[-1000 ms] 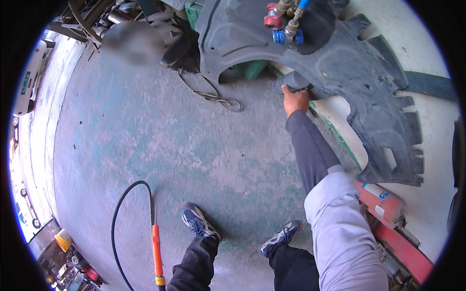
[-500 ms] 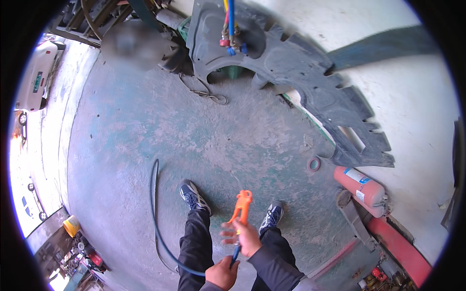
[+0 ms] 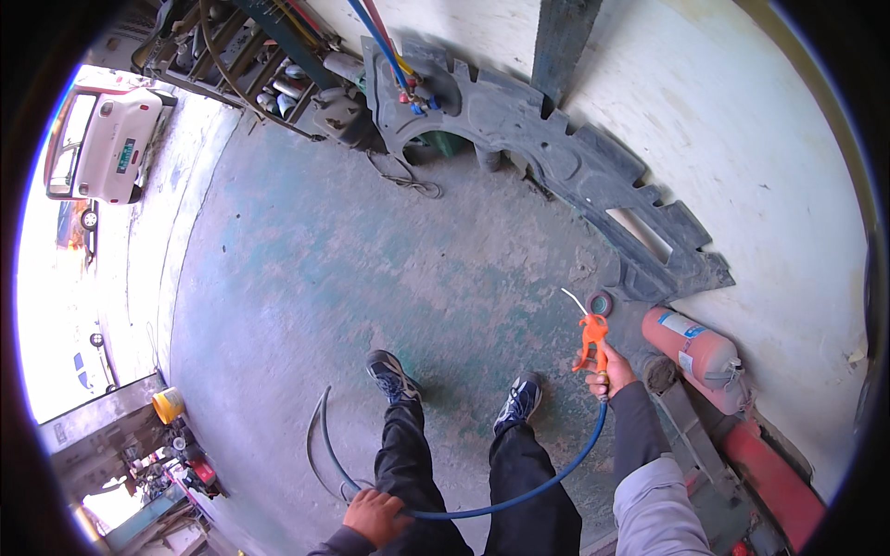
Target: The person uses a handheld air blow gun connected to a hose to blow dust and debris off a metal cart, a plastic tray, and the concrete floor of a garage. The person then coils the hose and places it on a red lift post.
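From where I stand, the person's right hand [image 3: 609, 371], out to the near right, is wrapped round the handle of an orange plastic air blow gun [image 3: 594, 332] with a thin pale nozzle [image 3: 574, 300] pointing far and left; whether the trigger is squeezed I can't tell. A long blue rubber hose [image 3: 519, 502] joins the gun's lower end and sags leftward in front of the person's dark-trousered legs [image 3: 404, 449] to the left hand [image 3: 375, 517], which is curled over it, back upward, with the palm side hidden from me. Past that hand the hose loops up and back on the left. Just beyond the gun, a round roll of tape [image 3: 601, 304] lies on the worn grey-green concrete floor [image 3: 371, 269]. To the gun's right, a faded red metal cylinder [image 3: 691, 345] with labels lies on its side. Farther off, a large dark grey moulded panel [image 3: 579, 173] leans along the pale wall [image 3: 779, 167], with brass-fitted coloured hoses [image 3: 389, 51] hanging at its far left end. A yellow bucket [image 3: 168, 405] sits well off to the left.
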The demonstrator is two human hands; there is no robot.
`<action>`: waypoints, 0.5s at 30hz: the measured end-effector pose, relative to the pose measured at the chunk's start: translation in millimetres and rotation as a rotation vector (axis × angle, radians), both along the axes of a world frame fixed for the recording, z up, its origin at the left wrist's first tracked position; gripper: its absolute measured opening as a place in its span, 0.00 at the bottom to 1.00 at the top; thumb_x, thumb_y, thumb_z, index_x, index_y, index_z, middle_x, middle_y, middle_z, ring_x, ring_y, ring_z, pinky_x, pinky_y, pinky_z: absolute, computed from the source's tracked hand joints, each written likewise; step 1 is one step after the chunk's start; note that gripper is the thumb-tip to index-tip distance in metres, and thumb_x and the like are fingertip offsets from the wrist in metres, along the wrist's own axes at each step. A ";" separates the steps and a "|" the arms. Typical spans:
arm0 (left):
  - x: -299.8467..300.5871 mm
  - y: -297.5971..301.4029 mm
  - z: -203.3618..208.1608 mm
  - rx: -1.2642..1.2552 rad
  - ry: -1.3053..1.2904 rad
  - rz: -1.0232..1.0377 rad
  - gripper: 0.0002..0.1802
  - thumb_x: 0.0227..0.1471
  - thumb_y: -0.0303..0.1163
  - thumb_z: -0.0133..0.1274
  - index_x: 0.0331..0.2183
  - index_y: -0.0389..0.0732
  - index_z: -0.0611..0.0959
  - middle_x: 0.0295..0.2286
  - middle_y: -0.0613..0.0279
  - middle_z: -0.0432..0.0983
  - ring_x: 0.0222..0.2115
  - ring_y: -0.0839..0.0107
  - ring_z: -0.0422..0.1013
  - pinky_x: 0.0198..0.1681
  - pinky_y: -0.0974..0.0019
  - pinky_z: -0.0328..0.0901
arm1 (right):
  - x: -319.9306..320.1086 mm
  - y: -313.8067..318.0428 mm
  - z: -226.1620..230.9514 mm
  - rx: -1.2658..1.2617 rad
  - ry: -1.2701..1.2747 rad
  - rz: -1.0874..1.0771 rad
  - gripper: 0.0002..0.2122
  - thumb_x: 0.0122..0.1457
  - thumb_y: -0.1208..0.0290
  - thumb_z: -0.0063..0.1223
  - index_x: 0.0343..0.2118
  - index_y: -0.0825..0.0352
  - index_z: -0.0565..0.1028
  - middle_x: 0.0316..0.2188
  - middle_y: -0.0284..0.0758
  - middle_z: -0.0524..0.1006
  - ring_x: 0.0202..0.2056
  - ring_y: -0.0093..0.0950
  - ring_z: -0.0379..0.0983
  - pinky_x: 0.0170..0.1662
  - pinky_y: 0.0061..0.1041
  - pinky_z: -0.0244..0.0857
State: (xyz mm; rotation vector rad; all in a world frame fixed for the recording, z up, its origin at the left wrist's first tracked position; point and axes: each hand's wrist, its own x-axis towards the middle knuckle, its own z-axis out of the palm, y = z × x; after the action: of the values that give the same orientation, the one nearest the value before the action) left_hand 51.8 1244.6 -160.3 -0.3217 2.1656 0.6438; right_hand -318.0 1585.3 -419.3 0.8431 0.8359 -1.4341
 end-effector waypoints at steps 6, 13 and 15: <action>16.8 51.7 17.9 0.039 -0.024 0.034 0.18 0.47 0.50 0.61 0.32 0.46 0.82 0.28 0.64 0.77 0.35 0.62 0.73 0.43 0.60 0.63 | 5.9 18.3 6.8 0.014 -0.018 0.049 0.24 0.68 0.46 0.34 0.51 0.63 0.68 0.44 0.42 0.77 0.14 0.15 0.54 0.16 0.16 0.53; 81.3 65.5 -10.2 0.070 0.096 0.145 0.17 0.48 0.49 0.61 0.31 0.47 0.81 0.29 0.63 0.75 0.36 0.62 0.72 0.45 0.60 0.62 | 57.4 -0.5 -7.4 0.088 -0.078 0.083 0.29 0.64 0.38 0.36 0.48 0.63 0.70 0.43 0.42 0.78 0.12 0.15 0.54 0.14 0.17 0.51; 97.0 65.9 -17.4 0.050 0.102 0.137 0.16 0.48 0.49 0.61 0.30 0.46 0.81 0.29 0.63 0.75 0.36 0.61 0.71 0.45 0.60 0.63 | 87.5 -12.0 -9.3 0.083 -0.119 0.067 0.27 0.64 0.38 0.37 0.44 0.62 0.71 0.37 0.41 0.80 0.11 0.16 0.54 0.13 0.17 0.50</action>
State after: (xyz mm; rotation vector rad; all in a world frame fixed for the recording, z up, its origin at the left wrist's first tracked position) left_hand 148.8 1310.6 -177.7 -0.4210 2.2341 0.8058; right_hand -230.6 1573.2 -428.6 0.9450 0.8302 -1.2852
